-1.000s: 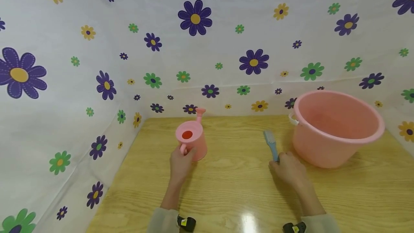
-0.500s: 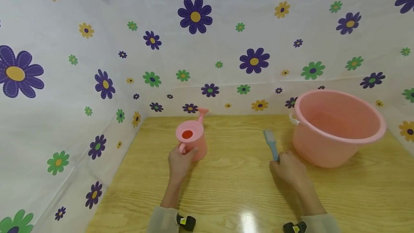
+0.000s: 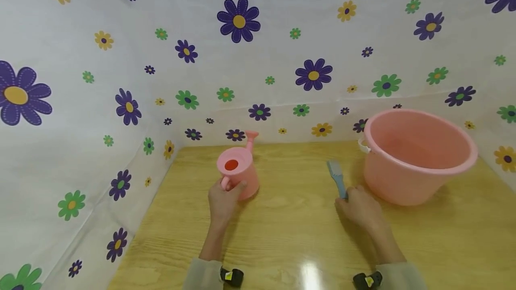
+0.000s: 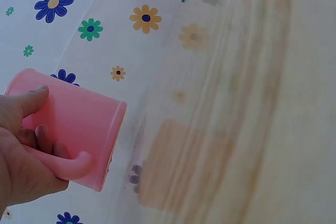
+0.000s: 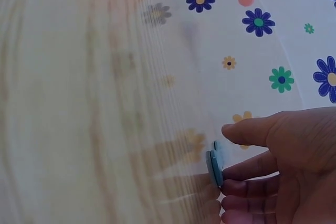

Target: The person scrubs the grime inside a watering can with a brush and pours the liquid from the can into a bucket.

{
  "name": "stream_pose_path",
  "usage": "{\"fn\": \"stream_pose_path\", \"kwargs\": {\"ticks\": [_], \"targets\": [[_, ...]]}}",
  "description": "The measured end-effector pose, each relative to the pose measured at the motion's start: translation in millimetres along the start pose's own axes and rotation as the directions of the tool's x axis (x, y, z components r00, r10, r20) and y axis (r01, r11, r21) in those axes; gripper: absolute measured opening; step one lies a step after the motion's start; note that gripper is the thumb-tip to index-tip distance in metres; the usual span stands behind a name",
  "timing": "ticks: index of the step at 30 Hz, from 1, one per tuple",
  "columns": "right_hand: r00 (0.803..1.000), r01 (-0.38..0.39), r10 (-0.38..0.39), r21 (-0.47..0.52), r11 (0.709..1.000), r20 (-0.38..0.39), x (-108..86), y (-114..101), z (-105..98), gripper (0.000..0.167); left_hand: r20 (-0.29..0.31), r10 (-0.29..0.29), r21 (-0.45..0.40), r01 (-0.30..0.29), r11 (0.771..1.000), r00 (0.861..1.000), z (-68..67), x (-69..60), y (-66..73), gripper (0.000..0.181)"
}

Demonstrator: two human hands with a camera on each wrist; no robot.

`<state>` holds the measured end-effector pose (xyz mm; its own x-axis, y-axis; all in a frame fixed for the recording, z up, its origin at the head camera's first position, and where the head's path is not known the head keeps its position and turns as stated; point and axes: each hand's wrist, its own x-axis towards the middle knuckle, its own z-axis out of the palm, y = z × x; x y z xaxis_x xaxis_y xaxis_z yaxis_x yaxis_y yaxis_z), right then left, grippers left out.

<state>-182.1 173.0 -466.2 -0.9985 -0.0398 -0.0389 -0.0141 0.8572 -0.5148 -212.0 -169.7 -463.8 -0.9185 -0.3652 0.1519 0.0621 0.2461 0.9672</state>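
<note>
The pink watering can is upright near the left side of the table, its spout toward the back. My left hand holds its handle; in the left wrist view the thumb lies on the can's body and fingers curl inside the handle. Whether its base touches the table I cannot tell. A blue brush lies with its bristle end away from me. My right hand pinches the near end of the brush between thumb and fingers. The right wrist view shows the brush end against the fingertips, low at the table surface.
A large pink bucket with a white handle fitting stands right of the brush, close beyond my right hand. White cloth with printed flowers rises behind and to the left of the wooden table.
The watering can tips slightly and its spout has shifted a little. My left hand moves slightly with it. The right hand and brush stay nearly still; the head view has shifted slightly.
</note>
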Motion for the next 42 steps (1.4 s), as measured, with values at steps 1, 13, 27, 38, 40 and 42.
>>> {"fn": "stream_pose_path", "kwargs": {"ticks": [1,13,27,38,40,42], "targets": [[1.000,0.005,-0.005,-0.003,1.000,-0.004,1.8,1.3,-0.8,0.026,-0.002,0.004,-0.012,-0.004,1.000,1.000,0.7,0.8,1.9,0.025],[0.997,-0.073,0.070,0.054,0.996,0.044,16.9,11.1,-12.2,0.033,0.051,0.033,-0.051,-0.030,0.998,0.998,-0.2,-1.6,25.8,0.036],[0.993,-0.096,0.095,-0.012,0.995,-0.072,36.9,-8.9,6.5,0.026,0.065,0.005,-0.058,-0.001,0.998,0.998,-17.3,-13.3,50.9,0.033],[0.984,-0.167,0.163,-0.060,0.984,-0.067,35.8,-5.6,7.8,0.019,0.132,-0.021,-0.139,0.040,0.989,0.991,-15.6,-23.9,69.3,0.030],[0.981,-0.185,0.182,-0.035,0.982,-0.068,33.9,-3.9,8.4,0.020,0.143,-0.023,-0.138,0.043,0.989,0.990,-15.7,-25.5,69.8,0.029],[0.978,-0.200,0.199,-0.007,0.980,-0.062,31.9,-2.4,8.7,0.020,0.146,-0.026,-0.132,0.046,0.990,0.989,-15.9,-27.2,69.6,0.030]]}}
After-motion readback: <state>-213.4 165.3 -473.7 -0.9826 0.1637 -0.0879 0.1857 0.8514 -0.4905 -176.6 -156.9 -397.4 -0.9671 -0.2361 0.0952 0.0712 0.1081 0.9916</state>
